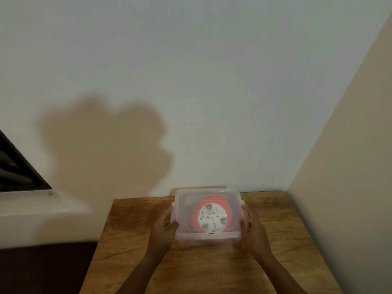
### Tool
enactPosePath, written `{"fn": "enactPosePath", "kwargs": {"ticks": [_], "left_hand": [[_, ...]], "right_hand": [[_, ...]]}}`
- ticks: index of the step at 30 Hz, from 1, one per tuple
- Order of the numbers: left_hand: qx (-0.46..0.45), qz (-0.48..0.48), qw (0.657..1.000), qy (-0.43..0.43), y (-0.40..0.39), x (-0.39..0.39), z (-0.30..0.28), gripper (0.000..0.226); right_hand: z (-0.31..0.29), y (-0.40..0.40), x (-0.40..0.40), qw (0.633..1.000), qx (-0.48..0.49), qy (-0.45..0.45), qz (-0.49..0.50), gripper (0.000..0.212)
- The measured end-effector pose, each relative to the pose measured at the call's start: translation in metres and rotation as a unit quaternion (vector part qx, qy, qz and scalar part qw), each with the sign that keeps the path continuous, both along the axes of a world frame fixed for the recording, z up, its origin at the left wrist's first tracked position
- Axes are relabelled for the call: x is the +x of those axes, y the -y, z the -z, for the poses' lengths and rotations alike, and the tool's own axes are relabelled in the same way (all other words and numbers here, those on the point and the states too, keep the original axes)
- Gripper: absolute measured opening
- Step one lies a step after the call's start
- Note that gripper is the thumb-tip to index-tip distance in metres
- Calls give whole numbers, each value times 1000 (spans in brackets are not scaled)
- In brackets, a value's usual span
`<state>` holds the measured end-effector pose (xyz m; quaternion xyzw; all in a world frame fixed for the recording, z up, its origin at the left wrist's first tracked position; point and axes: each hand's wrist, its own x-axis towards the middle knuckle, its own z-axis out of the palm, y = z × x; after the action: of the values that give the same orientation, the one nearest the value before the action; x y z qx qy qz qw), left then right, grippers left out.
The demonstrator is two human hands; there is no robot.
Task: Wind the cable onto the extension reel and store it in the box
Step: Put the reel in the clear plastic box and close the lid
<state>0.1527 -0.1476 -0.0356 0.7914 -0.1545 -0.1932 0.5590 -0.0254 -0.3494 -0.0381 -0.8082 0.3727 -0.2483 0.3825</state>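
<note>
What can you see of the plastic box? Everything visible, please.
The plastic box is clear and rectangular with rounded corners, its translucent lid on top and small latch tabs at the sides. Through the lid shows the red reel with its white round face, lying flat inside. The box sits on the wooden table near the wall. The left hand and right hand each grip one side.

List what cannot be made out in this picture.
- Head view: cable on the red reel: blurred behind the clear box and its lid.
- Side latches: covered by left hand and right hand; fastened or not is unclear.
- Wooden table: near edge cut off by the frame.
</note>
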Motion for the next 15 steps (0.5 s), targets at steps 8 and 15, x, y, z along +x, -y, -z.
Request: {"fn": "enactPosePath", "kwargs": {"ticks": [8, 15], "left_hand": [[-16, -10, 998, -66, -1, 9, -1, 54], [29, 8, 999, 21, 2, 4, 2, 52]], "right_hand": [[7, 13, -5, 993, 116, 20, -10, 49], [-1, 0, -2, 999, 24, -13, -31, 42]]}}
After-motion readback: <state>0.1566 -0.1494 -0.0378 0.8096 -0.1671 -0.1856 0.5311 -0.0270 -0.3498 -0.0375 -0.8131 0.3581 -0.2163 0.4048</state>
